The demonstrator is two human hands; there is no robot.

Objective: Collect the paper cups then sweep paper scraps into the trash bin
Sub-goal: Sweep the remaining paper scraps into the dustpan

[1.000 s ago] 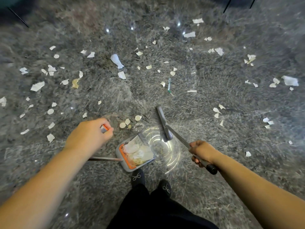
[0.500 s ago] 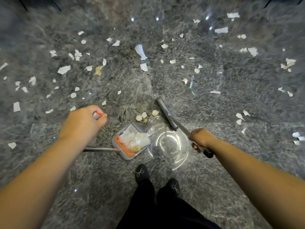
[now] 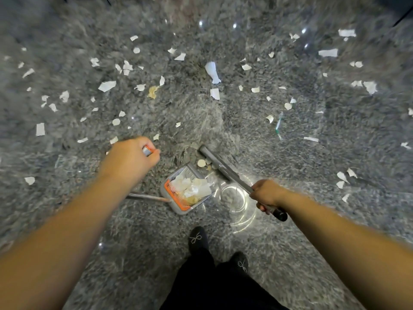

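My left hand [image 3: 128, 156] gripping dustpan handle [image 3: 147, 151], right hand [image 3: 266, 193] gripping broom [image 3: 220, 167] shaft at centre, dustpan [image 3: 186, 191] holding paper scraps [image 3: 194, 186], more scattered across upper floor [image 3: 290, 153].

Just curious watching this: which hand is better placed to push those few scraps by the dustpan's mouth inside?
The right hand: it grips the broom, whose head lies just behind those scraps. The left hand holds the dustpan handle.
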